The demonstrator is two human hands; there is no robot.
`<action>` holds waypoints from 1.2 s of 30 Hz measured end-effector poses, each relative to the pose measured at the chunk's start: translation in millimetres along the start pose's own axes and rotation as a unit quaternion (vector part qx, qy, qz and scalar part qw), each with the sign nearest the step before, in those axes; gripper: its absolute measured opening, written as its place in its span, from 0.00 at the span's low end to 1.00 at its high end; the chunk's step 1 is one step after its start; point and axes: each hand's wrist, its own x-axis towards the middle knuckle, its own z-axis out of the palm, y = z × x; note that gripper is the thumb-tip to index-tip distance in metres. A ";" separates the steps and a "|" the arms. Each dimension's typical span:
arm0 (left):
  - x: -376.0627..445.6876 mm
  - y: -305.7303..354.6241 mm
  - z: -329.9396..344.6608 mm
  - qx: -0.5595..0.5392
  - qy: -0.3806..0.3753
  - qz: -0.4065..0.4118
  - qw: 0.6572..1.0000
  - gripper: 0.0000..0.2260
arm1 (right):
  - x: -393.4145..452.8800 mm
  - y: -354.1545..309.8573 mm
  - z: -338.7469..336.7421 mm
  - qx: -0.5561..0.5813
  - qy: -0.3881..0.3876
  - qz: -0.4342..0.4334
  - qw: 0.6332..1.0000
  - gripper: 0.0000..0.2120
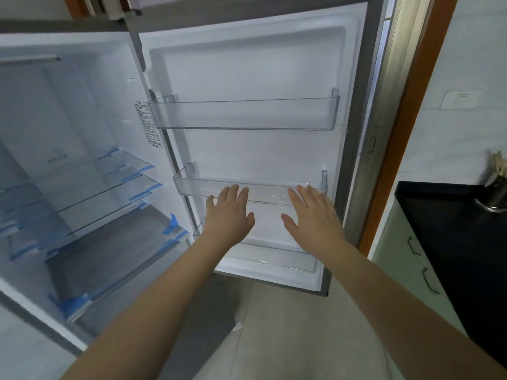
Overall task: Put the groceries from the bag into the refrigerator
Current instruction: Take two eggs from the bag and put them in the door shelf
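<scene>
Reaching toward refrigerator door point(247, 67), left hand point(229, 212) and right hand point(312, 215) apart, fingers straight, holding nothing, before middle door bin point(263, 192)

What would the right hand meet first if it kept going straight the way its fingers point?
Most likely the clear middle door bin: the right hand, open and flat, points at its front wall near the bin's right end. Depth is hard to judge from this one view.

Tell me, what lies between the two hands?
Nothing held: between the left hand and right hand, the head view shows only the middle door bin's clear front and white door lining below.
</scene>
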 end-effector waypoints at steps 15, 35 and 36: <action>-70.6 -45.1 -22.2 0.024 -0.019 0.040 0.999 0.28 | -49.1 -59.8 -19.9 -0.021 -0.040 0.018 0.999 0.28; -163.6 -101.6 -29.2 -0.088 0.017 0.231 0.969 0.35 | -172.8 -183.2 -15.8 -0.108 0.069 0.179 0.975 0.27; -167.8 -95.1 -31.3 -0.099 0.023 0.243 0.965 0.35 | -182.8 -181.9 -21.1 -0.114 0.071 0.192 0.972 0.27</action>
